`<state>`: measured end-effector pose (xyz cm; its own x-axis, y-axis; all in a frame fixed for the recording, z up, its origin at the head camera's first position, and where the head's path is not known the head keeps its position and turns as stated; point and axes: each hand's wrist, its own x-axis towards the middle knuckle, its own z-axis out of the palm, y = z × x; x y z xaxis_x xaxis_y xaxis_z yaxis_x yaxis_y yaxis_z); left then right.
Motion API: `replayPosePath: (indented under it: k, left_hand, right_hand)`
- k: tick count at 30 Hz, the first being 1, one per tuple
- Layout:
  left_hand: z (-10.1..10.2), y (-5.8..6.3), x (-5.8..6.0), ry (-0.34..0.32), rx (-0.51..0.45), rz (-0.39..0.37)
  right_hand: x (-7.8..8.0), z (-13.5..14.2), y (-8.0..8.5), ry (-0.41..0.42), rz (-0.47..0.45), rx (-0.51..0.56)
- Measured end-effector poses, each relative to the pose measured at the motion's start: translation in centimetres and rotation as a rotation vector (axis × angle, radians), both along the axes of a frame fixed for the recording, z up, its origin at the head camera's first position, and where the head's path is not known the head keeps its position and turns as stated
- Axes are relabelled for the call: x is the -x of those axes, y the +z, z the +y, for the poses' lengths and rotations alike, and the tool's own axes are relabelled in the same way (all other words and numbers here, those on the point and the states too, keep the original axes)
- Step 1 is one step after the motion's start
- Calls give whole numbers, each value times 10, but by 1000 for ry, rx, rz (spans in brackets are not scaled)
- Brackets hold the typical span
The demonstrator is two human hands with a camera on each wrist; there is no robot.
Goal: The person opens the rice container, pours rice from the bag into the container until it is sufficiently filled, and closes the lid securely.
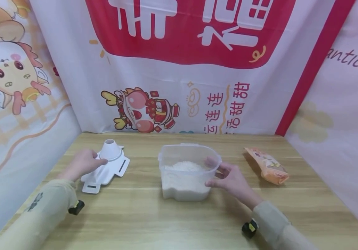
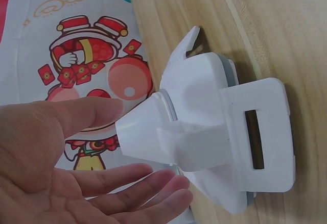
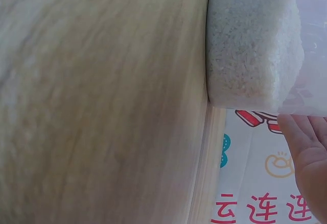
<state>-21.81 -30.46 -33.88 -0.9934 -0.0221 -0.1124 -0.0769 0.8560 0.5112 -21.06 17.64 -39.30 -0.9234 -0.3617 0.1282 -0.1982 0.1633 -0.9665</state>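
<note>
In the head view, a clear plastic container (image 1: pixel 168 156) stands mid-table, partly filled with white rice (image 1: pixel 185 187). My right hand (image 1: pixel 229 178) is at its right side, thumb towards the front and extended fingers along the wall. The right wrist view shows the rice (image 3: pixel 250 45) through the container's wall, with my right hand (image 3: pixel 309 157) beside it. To the left lies a white lid (image 1: pixel 105 175) with a cone-shaped spout and slotted side flaps. Close by the spout is my left hand (image 1: pixel 85 161). Thumb and fingers of my left hand (image 2: pixel 38 152) are spread apart around the cone (image 2: pixel 143 129).
An orange packet (image 1: pixel 269 166) lies on the right of the wooden table (image 1: pixel 154 222). Behind the table's far edge hangs a printed red and white cloth (image 1: pixel 172 76). More printed cloth covers the left and right sides.
</note>
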Motion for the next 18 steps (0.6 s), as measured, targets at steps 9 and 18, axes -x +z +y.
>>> replayPosePath:
  k: [9, 18]
  left_hand:
    - [-5, -5, 4, 1, 14, -45]
    - [-8, -17, 8, 45, 6, -37]
  right_hand:
    - [1, -1, 2, 2, -1, -6]
    - [0, -1, 2, 0, -14, 13]
